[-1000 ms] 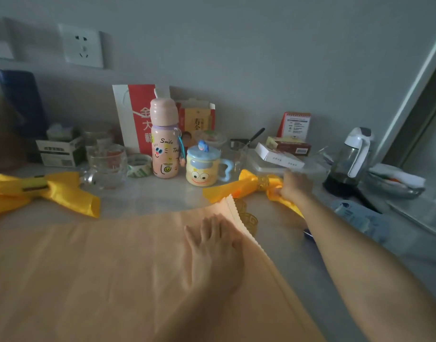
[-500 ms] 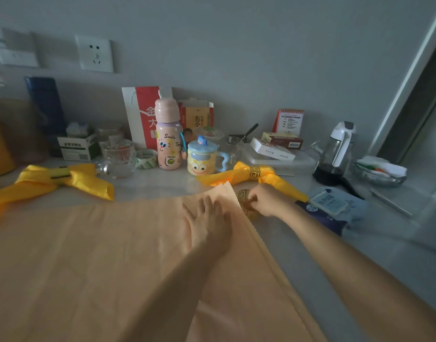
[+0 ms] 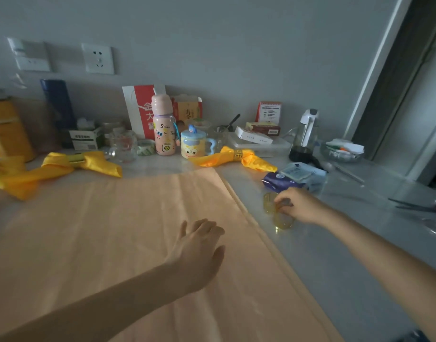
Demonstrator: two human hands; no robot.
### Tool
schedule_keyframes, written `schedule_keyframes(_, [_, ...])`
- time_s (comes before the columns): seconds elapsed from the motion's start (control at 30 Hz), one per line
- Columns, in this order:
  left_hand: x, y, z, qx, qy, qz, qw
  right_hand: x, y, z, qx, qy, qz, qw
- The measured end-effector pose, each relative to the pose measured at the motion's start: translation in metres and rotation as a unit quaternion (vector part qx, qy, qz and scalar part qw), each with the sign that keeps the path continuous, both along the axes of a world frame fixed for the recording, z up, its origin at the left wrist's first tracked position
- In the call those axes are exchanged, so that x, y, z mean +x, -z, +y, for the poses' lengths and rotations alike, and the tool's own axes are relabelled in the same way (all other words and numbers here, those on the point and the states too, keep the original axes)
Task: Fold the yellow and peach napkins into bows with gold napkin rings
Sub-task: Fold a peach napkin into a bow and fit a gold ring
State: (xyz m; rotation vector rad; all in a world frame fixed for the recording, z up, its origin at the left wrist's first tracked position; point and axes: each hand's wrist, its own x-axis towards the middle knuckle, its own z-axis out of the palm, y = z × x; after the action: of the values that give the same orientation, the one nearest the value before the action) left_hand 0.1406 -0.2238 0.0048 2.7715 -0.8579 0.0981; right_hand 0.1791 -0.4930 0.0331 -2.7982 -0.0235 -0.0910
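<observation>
I see a plain grey wall (image 3: 236, 45) behind a pale, glossy worktop (image 3: 335, 243), whose far edge meets it. The light is dim. On the wall's left part sit a white power socket (image 3: 97, 59) and, further left, a white switch panel (image 3: 29, 56). At the right, a white door frame (image 3: 375, 62) slants up beside a dark opening (image 3: 414, 70).

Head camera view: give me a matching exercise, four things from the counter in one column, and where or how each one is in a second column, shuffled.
Column one
1. peach napkin
2. left hand
3. right hand
4. yellow bow by the mug

Column two
A. fingers curled on the gold napkin rings
B. spread flat on the counter
C. bound by a gold ring
D. open, over the peach napkin

Pairs: 1-B, 2-D, 3-A, 4-C.
</observation>
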Motion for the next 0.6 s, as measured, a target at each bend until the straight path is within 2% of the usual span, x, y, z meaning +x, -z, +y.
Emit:
schedule_keyframes(0.1, [-0.031,-0.002,0.036,0.018,0.018,0.031,0.999,-0.004,0.005,-0.004,0.05,0.068,0.006,0.996])
schedule_keyframes(0.13, [-0.034,-0.007,0.043,0.026,0.029,0.049,0.998,-0.005,-0.001,-0.007,0.036,0.089,0.006,0.995])
schedule_keyframes(0.2, [-0.062,-0.012,0.068,0.057,0.044,0.082,0.994,-0.018,-0.005,0.007,-0.039,0.097,-0.059,0.993])
schedule_keyframes(0.27, [-0.089,-0.017,0.085,0.077,0.059,0.111,0.989,-0.042,-0.009,0.037,-0.018,0.032,-0.096,0.995])
schedule_keyframes(0.37, [-0.114,-0.017,0.087,0.094,0.079,0.135,0.983,-0.086,-0.009,0.085,0.086,-0.112,0.005,0.99])
schedule_keyframes(0.47, [-0.127,-0.004,0.07,0.1,0.094,0.117,0.984,-0.11,-0.003,0.111,0.057,-0.158,0.077,0.983])
schedule_keyframes(0.6, [-0.131,0.01,0.052,0.095,0.101,0.036,0.99,-0.125,0.002,0.12,0.035,-0.167,0.085,0.982])
